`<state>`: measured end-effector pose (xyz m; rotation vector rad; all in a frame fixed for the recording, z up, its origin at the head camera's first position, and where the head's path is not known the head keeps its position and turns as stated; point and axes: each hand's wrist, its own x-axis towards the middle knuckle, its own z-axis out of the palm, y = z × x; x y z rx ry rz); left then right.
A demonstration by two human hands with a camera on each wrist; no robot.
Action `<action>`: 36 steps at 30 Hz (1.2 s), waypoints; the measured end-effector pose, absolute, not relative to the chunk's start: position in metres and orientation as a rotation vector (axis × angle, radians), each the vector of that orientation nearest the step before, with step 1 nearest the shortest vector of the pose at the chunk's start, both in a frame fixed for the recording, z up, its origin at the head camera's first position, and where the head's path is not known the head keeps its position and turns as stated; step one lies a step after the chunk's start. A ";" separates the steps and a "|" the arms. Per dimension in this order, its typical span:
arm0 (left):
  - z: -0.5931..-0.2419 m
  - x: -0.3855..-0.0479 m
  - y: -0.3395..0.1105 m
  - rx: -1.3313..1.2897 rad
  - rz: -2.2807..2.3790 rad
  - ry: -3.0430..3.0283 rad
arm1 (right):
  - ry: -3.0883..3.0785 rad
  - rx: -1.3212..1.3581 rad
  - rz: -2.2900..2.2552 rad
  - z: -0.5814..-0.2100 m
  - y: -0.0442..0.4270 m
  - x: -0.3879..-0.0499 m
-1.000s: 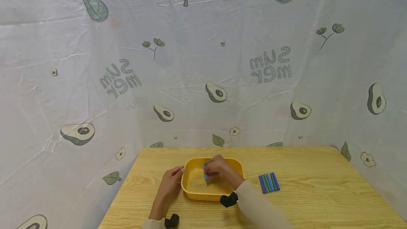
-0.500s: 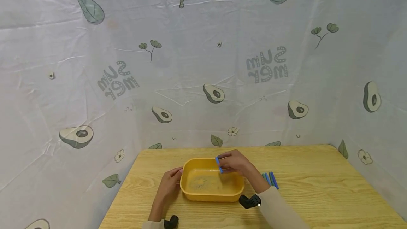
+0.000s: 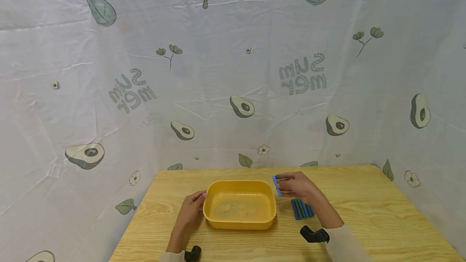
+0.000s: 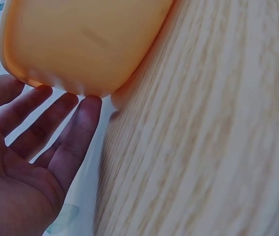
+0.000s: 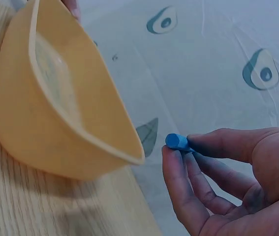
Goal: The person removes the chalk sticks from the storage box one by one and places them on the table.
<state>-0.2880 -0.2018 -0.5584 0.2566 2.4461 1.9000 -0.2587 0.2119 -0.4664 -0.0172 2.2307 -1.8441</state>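
Observation:
My right hand [image 3: 296, 185] pinches a blue chalk-like stick [image 5: 176, 142] between thumb and fingertips. It holds the stick in the air just right of the yellow plastic box [image 3: 239, 225], apart from its rim. At the box's left end, the fingertips of my left hand [image 3: 191, 207] touch the outer wall, with the fingers fairly straight in the left wrist view. Greyish marks show on the box floor [image 3: 251, 207]. Blue and green sticks [image 3: 300, 208] lie side by side in a row on the table beneath my right hand, which partly hides them.
The box stands on a light wood-grain table [image 3: 367, 209]. A pale sheet [image 3: 218, 72] printed with avocados and leaves hangs behind the table and at both sides. Black bands [image 3: 314, 234] sit at both wrists.
My right hand has lifted the blue stick from inside the box and carried it right, past the rim. The left hand has stayed at the box's left end.

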 end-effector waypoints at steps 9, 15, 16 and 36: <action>-0.558 -0.285 -0.202 0.252 1.922 2.430 | 2.259 -0.023 -1.831 -0.472 0.242 -0.252; -0.557 -0.284 -0.202 0.263 1.919 2.430 | 2.298 0.040 -1.811 -0.481 0.261 -0.248; -0.557 -0.284 -0.202 0.263 1.916 2.426 | 2.297 0.058 -1.814 -0.483 0.265 -0.246; -0.559 -0.288 -0.204 0.284 1.897 2.436 | 2.608 0.243 -1.606 -0.518 0.299 -0.229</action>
